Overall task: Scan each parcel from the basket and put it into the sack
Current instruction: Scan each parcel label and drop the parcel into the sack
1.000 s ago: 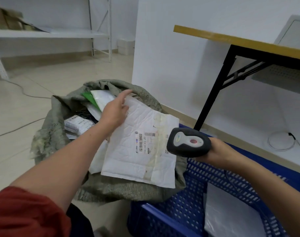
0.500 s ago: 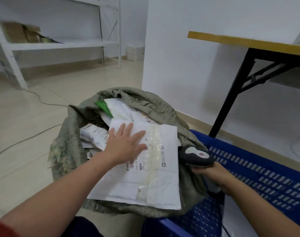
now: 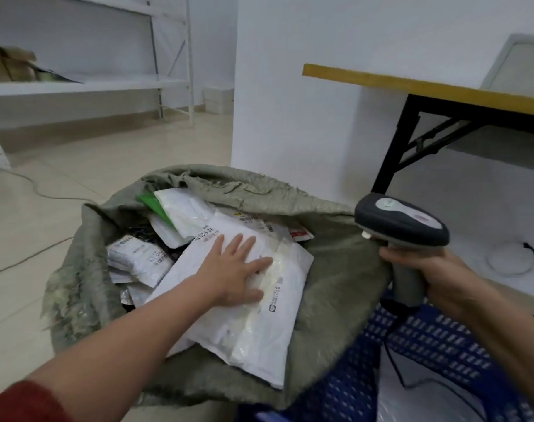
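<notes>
Reaching out of a red sleeve [image 3: 19, 402] at the lower left, the left hand [image 3: 235, 271] lies palm-down on a white parcel [image 3: 259, 327], its fingers [image 3: 234, 245] straight and spread, gripping nothing. That parcel rests on top of the heap in the open mouth of the grey-green sack [image 3: 329, 287], with its near end hanging over the sack's front rim. At the lower right, a blue basket [image 3: 430, 336] sits against the sack and has a pale parcel [image 3: 427, 400] in it. Above the basket, the right hand [image 3: 439, 278] wraps curled fingers round the handle of a grey scanner [image 3: 399, 223], whose head points left over the sack. Deeper in the sack lie other parcels [image 3: 138, 257], white and green. Beyond, a yellow-edged table [image 3: 412, 85] stands at the right and a white shelf [image 3: 77, 86] at the left.
</notes>
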